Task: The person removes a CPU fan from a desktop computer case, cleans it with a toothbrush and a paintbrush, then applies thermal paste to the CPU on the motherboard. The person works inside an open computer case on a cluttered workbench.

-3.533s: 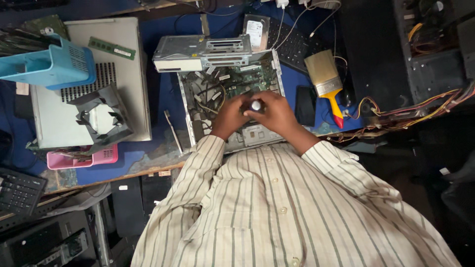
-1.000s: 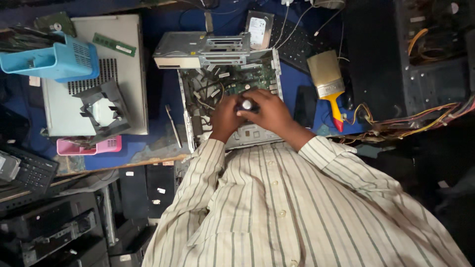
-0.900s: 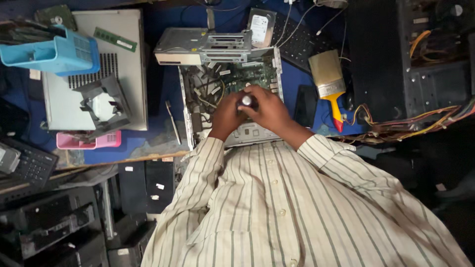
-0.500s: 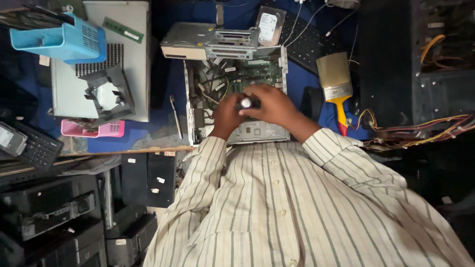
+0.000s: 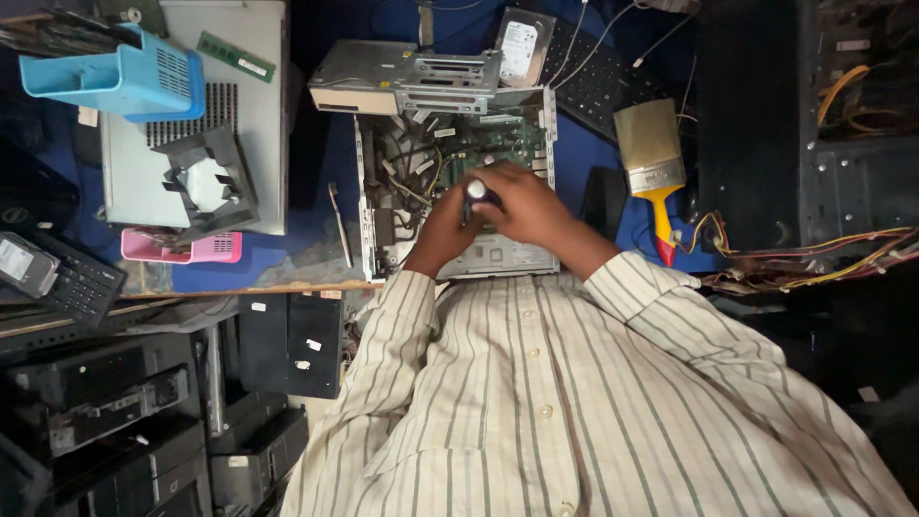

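Fingers of the right hand point(image 5: 531, 206) clench a screwdriver point(image 5: 476, 191); left hand point(image 5: 442, 225) steadies it, both over the open case point(image 5: 455, 182), paintbrush point(image 5: 651, 163) nearby.

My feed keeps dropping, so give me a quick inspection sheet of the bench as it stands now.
Surface: blue-covered bench, crowded.
Job's things: open computer case, circuit board and wires showing; small dark tool with a silver end over it.
Hands: left hand and right hand meet over the case, both around the tool.
Clutter: drive cage, hard drive, paintbrush, keyboard, grey case panel, blue basket, pink tray, memory stick.
Cables: yellow and red wire bundle at right.
Surroundings: dark stacked units below left; open chassis at right.
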